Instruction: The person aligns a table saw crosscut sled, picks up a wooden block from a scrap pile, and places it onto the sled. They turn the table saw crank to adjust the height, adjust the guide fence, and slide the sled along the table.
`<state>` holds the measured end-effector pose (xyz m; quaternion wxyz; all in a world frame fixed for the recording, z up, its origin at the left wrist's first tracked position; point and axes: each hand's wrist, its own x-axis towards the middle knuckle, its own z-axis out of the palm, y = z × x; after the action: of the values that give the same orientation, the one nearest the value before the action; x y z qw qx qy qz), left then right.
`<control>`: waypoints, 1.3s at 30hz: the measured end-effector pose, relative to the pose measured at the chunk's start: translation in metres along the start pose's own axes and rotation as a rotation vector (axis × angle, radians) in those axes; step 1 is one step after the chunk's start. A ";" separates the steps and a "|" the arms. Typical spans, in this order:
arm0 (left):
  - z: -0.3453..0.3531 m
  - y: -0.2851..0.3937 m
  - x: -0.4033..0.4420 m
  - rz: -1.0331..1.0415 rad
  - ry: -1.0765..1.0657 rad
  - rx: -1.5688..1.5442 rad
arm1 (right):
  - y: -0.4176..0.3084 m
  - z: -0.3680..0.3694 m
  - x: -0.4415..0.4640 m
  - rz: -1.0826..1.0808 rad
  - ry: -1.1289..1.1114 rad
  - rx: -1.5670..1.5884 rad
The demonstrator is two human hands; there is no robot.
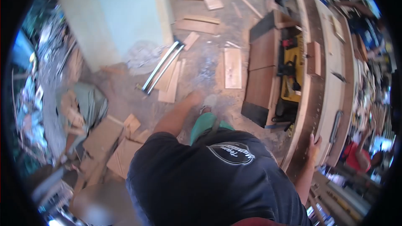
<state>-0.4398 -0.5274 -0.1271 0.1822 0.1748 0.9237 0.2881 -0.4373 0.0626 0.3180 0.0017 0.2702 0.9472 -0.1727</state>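
My right hand (314, 145) rests on the edge of the long wooden workbench (312, 96), its thumb and a finger apart. A dark metal tool with a long body (336, 126) lies on the bench top a little beyond it. My left arm reaches forward over the floor, and my left hand (195, 97) is blurred near my foot; its fingers do not show clearly. A pale wooden board (167, 90) lies just beyond that hand, with a pair of shiny metal rails (163, 67) across it. Another rectangular board (233, 68) lies on the floor to the right.
A wooden cabinet (261, 65) stands against the bench, with a black power tool (288, 69) on a yellow surface beside it. A tall pale panel (121, 12) rises at front left. Wood offcuts (125, 155) lie at left. A person in red (358, 157) is at far right.
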 end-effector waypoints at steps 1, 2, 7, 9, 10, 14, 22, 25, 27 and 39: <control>-0.015 0.019 -0.009 0.072 0.049 0.006 | 0.000 0.004 0.003 -0.032 0.003 0.007; -0.033 0.047 -0.027 0.036 0.065 0.005 | 0.008 0.004 0.006 -0.059 0.014 0.012; 0.059 0.019 -0.109 -0.171 0.014 0.048 | 0.032 0.016 0.021 -0.168 0.055 0.029; 0.049 0.037 -0.150 -0.259 -0.011 0.055 | 0.043 0.021 0.029 -0.232 0.078 0.012; 0.045 0.049 -0.173 -0.335 -0.045 0.046 | 0.051 0.025 0.031 -0.243 0.064 0.023; 0.048 0.039 -0.235 -0.189 -0.270 0.146 | 0.031 0.013 0.024 -0.206 0.031 -0.139; 0.025 0.095 -0.327 -0.707 0.089 -0.269 | 0.047 0.026 0.061 -0.172 -0.012 -0.208; 0.006 0.100 -0.336 -0.772 0.082 -0.432 | 0.138 0.057 0.165 -0.402 -0.034 -0.466; 0.003 0.084 -0.341 -0.742 -0.025 -0.454 | 0.126 0.046 0.136 -0.445 -0.015 -0.767; -0.026 -0.071 -0.428 -0.797 0.166 -0.594 | 0.012 0.012 -0.030 0.063 0.089 -0.466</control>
<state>-0.0930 -0.7775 -0.0487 0.2457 -0.2743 0.8082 0.4596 -0.4070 0.0528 0.3060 0.0276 0.2993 0.9517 0.0627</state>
